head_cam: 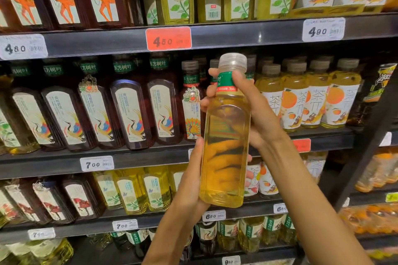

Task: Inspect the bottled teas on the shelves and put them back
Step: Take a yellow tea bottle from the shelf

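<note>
**Bottled tea held up before the shelves**

Bottled tea (226,135), pale yellow with a clear cap, stands upright in both hands in front of the middle shelf (150,157). The left hand (191,178) wraps its lower body; the right hand (247,109) clamps the green neck band. Dark crane-label bottles (131,112) line the shelf's left side.

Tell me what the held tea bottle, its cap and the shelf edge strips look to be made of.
Held tea bottle: clear, glossy plastic by the look; fingers show through the yellow tea.
Cap: translucent, ribbed plastic, pale and slightly frosted.
Shelf edge strips: dark grey, smooth with a dull sheen; painted metal or plastic, cannot tell which.
Left hand supports the base, right hand the neck.
</note>
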